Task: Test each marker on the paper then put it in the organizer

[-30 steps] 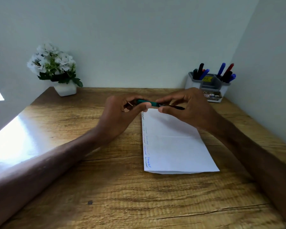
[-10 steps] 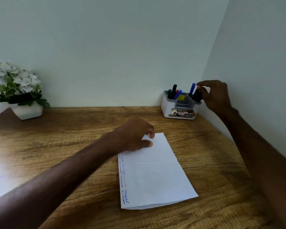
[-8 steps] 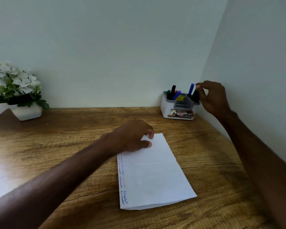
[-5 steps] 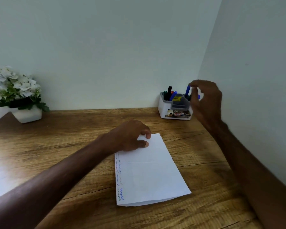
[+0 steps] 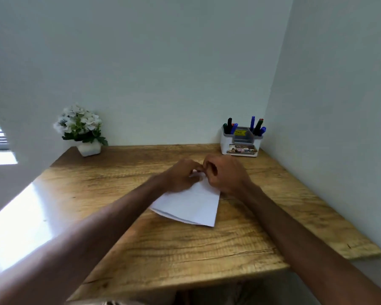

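Observation:
The white paper (image 5: 191,205) lies turned at an angle in the middle of the wooden desk (image 5: 185,249). My left hand (image 5: 180,175) and my right hand (image 5: 224,175) meet at the sheet's far edge. Both have curled fingers that pinch that edge, and the left hand is blurred. Neither hand holds a marker. The white organizer (image 5: 226,144) stands in the back right corner. Several markers (image 5: 253,123) stand upright in it, with black, blue and red caps.
A white pot of white flowers (image 5: 80,126) stands at the back left of the desk. Walls close off the back and the right side. Bright glare lies on the desk's left part. The desk's front edge is close to me.
My right hand left the organizer and came back to the paper's far edge beside my left hand. The paper has turned at an angle. The camera has pulled back.

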Demonstrator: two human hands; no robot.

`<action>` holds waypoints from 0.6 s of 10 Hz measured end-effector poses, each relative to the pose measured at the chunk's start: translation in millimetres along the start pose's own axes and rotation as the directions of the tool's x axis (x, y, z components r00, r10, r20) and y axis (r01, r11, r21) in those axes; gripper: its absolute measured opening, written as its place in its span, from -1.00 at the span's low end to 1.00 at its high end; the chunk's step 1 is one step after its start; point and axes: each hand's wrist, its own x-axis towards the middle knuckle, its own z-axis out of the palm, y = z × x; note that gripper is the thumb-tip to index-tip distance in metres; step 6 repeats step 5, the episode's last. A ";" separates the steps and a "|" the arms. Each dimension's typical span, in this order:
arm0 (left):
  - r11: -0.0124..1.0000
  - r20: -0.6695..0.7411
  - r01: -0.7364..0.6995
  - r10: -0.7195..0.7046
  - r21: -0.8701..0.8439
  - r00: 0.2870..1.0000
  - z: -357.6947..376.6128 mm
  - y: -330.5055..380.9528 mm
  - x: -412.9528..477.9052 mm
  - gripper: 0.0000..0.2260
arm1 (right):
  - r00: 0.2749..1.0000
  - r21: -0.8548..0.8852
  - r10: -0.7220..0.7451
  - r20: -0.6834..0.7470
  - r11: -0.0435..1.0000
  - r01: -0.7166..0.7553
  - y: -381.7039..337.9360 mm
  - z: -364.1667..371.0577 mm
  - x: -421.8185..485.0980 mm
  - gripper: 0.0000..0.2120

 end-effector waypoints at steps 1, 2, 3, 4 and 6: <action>1.000 0.017 -0.023 0.023 0.013 1.000 -1.6 2.5 -3.6 -0.74 | 1.000 0.017 0.020 0.000 1.000 -0.020 -1.7 -1.3 -4.5 -0.90; 0.996 0.046 -0.091 0.090 0.019 0.995 -1.2 1.6 -4.2 -0.70 | 0.999 0.016 0.045 -0.002 0.999 -0.045 2.7 -1.0 -6.9 -0.89; 0.991 0.051 -0.133 0.133 0.011 0.990 -3.4 0.7 -3.0 -0.63 | 0.997 0.017 0.073 0.018 0.997 -0.073 7.7 1.6 -5.5 -0.89; 0.990 -0.007 -0.138 0.138 -0.035 0.990 -11.0 -0.9 3.0 -0.63 | 0.995 0.081 0.099 -0.005 0.992 -0.098 11.2 1.0 -4.0 -0.86; 0.992 -0.137 -0.122 0.115 -0.043 0.984 -23.7 -6.5 15.2 -0.67 | 0.986 0.170 0.149 -0.076 0.976 -0.134 18.0 2.5 6.0 -0.86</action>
